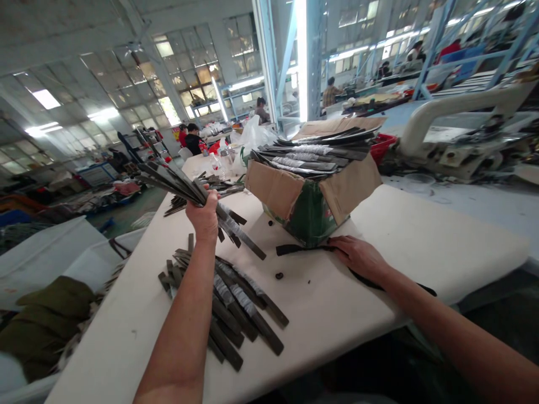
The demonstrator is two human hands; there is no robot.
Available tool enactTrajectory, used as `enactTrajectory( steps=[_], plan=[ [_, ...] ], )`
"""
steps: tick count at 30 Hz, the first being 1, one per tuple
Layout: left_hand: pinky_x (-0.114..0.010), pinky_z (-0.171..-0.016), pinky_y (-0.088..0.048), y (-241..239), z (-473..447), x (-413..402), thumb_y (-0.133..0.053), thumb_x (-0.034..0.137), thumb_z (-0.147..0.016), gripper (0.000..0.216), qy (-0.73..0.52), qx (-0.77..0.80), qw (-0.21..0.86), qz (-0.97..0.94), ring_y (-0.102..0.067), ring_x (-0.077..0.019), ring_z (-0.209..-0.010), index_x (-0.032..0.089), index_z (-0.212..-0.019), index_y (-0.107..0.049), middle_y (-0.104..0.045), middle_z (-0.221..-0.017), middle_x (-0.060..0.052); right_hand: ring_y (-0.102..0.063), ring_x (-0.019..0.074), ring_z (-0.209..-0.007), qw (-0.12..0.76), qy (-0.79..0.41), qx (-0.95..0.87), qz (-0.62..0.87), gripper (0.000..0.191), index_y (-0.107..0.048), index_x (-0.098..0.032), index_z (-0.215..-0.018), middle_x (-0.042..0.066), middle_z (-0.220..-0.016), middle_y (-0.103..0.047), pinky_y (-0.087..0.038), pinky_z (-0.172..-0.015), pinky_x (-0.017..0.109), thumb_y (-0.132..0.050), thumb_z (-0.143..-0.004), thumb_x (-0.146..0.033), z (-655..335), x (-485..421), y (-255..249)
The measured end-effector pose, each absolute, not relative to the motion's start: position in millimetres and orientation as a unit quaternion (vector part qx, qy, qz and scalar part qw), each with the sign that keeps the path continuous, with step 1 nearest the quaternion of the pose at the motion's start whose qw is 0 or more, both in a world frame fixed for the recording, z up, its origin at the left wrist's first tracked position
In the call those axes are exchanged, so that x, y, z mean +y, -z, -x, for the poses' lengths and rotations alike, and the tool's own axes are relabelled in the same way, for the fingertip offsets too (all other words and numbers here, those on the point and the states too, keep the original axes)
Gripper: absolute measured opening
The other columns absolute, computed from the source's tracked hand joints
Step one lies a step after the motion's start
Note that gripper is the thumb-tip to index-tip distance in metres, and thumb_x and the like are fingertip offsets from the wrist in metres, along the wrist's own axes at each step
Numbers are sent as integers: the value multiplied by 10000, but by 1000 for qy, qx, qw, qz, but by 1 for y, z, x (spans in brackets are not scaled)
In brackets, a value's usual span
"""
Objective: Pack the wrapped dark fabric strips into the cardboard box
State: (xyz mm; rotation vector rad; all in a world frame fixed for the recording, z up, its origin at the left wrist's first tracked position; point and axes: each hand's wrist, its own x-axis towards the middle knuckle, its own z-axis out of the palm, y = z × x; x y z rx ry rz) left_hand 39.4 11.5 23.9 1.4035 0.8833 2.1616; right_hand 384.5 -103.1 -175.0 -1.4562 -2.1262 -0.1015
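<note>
Clutching bundle [177,179], left hand [204,216]; right hand [357,255] flat on strip [295,248]; box [311,207] print illegible.

The scene was recorded by a single camera, worn on the head and directed forward and down across the white counter [400,235]. It was held close above the near edge, so both forearms were seen rising from the bottom border to the left hand [204,216], lifted with its bundle of dark strips [177,179], and the right hand [357,255]. The cardboard box [278,191] was framed near the middle. The factory hall beyond was taken in widely, its lines bent toward the borders.
</note>
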Motion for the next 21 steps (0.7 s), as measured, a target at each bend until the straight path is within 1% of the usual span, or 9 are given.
enactTrajectory(
  steps=[3,8,11,16,18,21],
  plan=[
    [-264,-695,-518,-12,-45,13,-768,278,-634,336,-754,321,191,-540,-649,-130,-672,160,-935,-675,-676,-746,17,-635,241,-1026,275,32,-790,547,304,-683,-164,-1100,76,-1138,-690,-556,-904,407,-426,-938,-193,-385,-104,174],
    [-229,-664,-485,20,-45,11,-801,271,-652,343,-712,381,199,-555,-622,-118,-689,164,-964,-704,-708,-791,-3,-639,225,-1025,290,32,-788,541,303,-678,-159,-1110,75,-1140,-690,-552,-913,380,-441,-924,-185,-386,-104,176],
    [-227,-659,-480,28,-49,5,-807,283,-646,358,-698,389,226,-557,-617,-118,-688,163,-968,-709,-704,-793,-6,-647,217,-1016,304,37,-785,538,308,-681,-172,-1111,69,-1141,-693,-557,-900,368,-441,-918,-183,-388,-103,177],
    [-252,-674,-502,23,-61,1,-789,326,-643,328,-680,382,274,-562,-654,-143,-696,149,-897,-681,-691,-752,-15,-654,212,-1006,355,69,-770,526,296,-682,-192,-1089,67,-1141,-696,-555,-889,380,-423,-946,-199,-389,-105,171],
    [-268,-690,-522,14,-62,2,-772,329,-647,323,-705,359,271,-548,-666,-146,-684,148,-888,-657,-683,-740,-9,-654,209,-1004,392,99,-757,513,262,-670,-192,-1077,69,-1134,-696,-547,-890,379,-434,-967,-225,-389,-108,166],
    [-275,-689,-538,-8,-55,1,-753,307,-647,334,-753,321,240,-522,-663,-135,-649,152,-917,-633,-675,-718,7,-646,212,-1021,433,138,-749,482,223,-629,-180,-1128,83,-1144,-688,-528,-913,382,-499,-968,-263,-388,-114,160]
  ],
)
